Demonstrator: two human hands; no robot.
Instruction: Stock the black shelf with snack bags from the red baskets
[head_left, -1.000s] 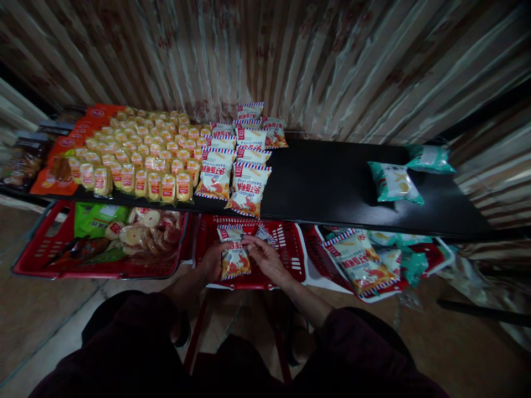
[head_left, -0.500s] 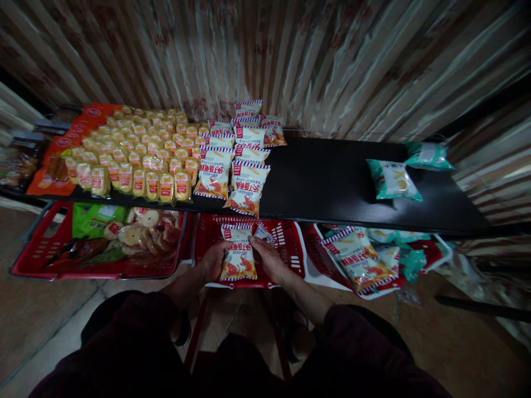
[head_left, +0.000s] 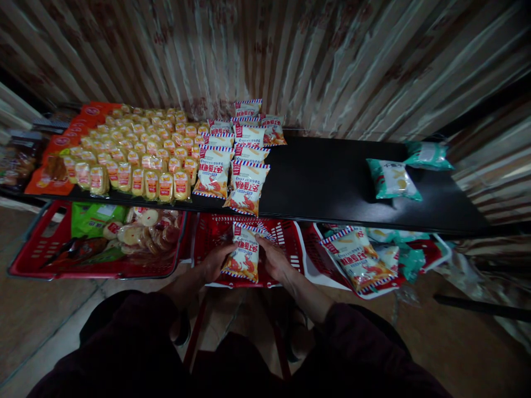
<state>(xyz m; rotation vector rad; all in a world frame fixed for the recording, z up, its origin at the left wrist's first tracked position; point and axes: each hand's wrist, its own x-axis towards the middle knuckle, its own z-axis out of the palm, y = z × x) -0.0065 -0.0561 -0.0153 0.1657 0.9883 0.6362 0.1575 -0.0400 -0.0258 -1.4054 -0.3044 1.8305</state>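
A white and orange snack bag [head_left: 244, 254] with red lettering and striped ends is held between my two hands, tilted slightly to the right. My left hand [head_left: 216, 262] grips its left edge. Round the upper right edge is my right hand [head_left: 271, 258], its fingertips partly behind the bag. Under the bag lies a red basket [head_left: 286, 243]; another bag shows in it behind my right fingers. On the black shelf just above, matching snack bags [head_left: 247, 185] stand in two rows.
Several small yellow wrapped cakes [head_left: 151, 179] and an orange package [head_left: 52, 177] fill the shelf's left. Two green bags [head_left: 394, 179] lie on its right. A left red basket [head_left: 124, 271] holds packets; a right basket [head_left: 369, 294] holds snack bags. A striped curtain [head_left: 290, 61] hangs behind.
The held snack bag has tilted, its top moving to the right. My right hand has shifted slightly right, and both hands stay on the bag.
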